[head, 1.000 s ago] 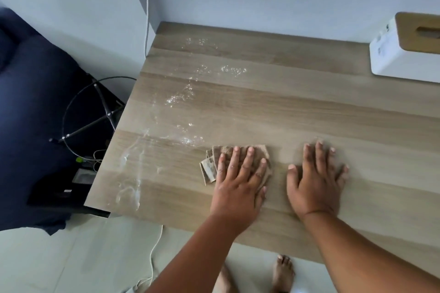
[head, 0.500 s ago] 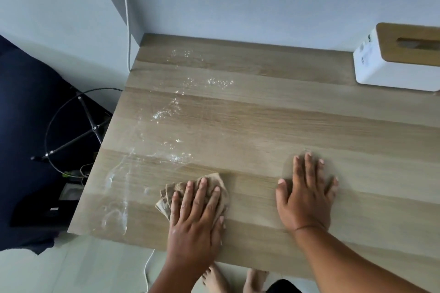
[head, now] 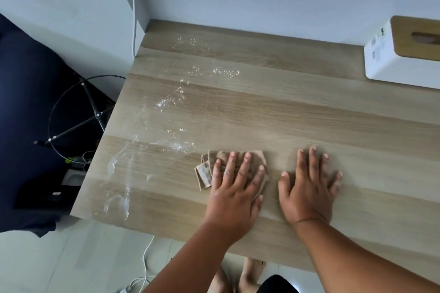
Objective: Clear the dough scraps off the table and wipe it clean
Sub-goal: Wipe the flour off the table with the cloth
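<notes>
On the pale wood-grain desk (head: 285,114), the left hand (head: 234,189) presses flat, fingers straight, on a folded tan cloth (head: 209,169). The right hand (head: 308,188) lies released, palm down on bare wood at the cloth's 3 o'clock. White floury dough scraps (head: 176,102) and smears spread from 9 to 11 o'clock. A white box with a wooden lid (head: 402,54) sits at 2 o'clock.

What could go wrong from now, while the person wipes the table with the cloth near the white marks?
1. The white smears lie close to the table's left edge; a wipe toward that side would likely push residue onto the floor and the cables below.
2. The folded cloth already looks soiled under the left hand, so it may only spread the scattered specks.
3. The right hand presses flat on the table and may leave marks.
</notes>
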